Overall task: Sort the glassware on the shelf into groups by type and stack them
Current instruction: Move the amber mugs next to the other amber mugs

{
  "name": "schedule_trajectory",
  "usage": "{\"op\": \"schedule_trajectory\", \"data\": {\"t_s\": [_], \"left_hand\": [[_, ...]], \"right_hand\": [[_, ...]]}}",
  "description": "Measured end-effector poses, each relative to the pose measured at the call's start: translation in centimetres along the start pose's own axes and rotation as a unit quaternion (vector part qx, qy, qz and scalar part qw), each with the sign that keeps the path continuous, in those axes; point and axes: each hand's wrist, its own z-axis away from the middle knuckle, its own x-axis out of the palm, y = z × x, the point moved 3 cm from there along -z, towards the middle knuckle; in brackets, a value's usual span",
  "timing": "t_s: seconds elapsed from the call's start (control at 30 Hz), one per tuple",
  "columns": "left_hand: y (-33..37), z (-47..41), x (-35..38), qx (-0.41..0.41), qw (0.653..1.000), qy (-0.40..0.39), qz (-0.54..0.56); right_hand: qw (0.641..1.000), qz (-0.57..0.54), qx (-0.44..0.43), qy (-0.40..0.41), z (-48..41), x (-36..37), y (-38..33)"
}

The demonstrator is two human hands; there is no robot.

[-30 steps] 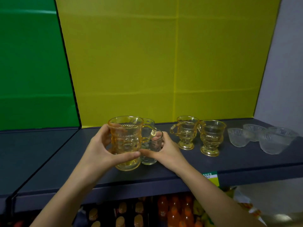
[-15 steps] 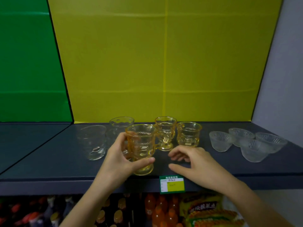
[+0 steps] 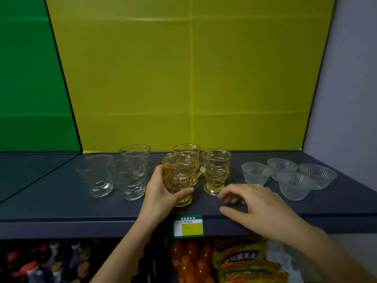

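Since a moment ago, the right hand (image 3: 263, 209) has slid away to the right and the amber mug now sits down by its 2 twins. That hand rests open on the shelf (image 3: 61, 203), fingers spread, holding nothing. The left hand (image 3: 161, 193) wraps around the front amber mug (image 3: 179, 178), thumb across the foot and fingers behind.

On the shelf edge hangs a green and yellow price tag (image 3: 188, 226). Its writing is too small to read. Below it are orange bottles (image 3: 187, 260) and a snack bag (image 3: 240, 260) with blurry words.

I think the mug is hard, smooth and a bit heavy. It can chip or break if it bumps the others. Its bumpy body gives good grip, or take the handle on its right.

Farther back stand 3 clear tumblers (image 3: 130, 178) on the left and 4 small frosted bowls (image 3: 293, 184) on the right.
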Motion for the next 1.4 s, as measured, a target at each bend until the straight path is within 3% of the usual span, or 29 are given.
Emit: {"op": "schedule_trajectory", "data": {"t_s": [0.43, 0.57, 0.7, 0.83, 1.07, 1.27, 1.4], "left_hand": [[0.6, 0.0, -0.4, -0.036, 0.997, -0.019, -0.073], [1.7, 2.5, -3.0, -0.007, 0.989, 0.018, -0.146], [3.3, 6.3, -7.6, 0.075, 0.942, 0.071, -0.320], [3.3, 8.7, -13.6, 0.072, 0.880, 0.094, -0.459], [0.8, 13.4, -26.4, -0.003, 0.824, 0.137, -0.549], [-2.5, 16.2, -37.7, -0.050, 0.786, 0.144, -0.599], [-5.3, 17.6, -44.3, -0.051, 0.782, 0.127, -0.608]], "right_hand": [[0.998, 0.011, -0.054, 0.004, -0.7, -0.4, -1.8], [0.995, 0.026, -0.099, -0.005, -1.1, 0.2, -3.6], [0.986, 0.019, -0.167, -0.003, -2.2, 1.3, -7.3], [0.969, -0.008, -0.247, -0.013, -3.8, 3.5, -13.3], [0.938, -0.037, -0.344, -0.032, -6.4, 8.8, -25.3], [0.923, -0.059, -0.379, -0.038, -9.3, 13.9, -36.9], [0.920, -0.062, -0.385, -0.029, -11.3, 17.0, -44.7]]}}
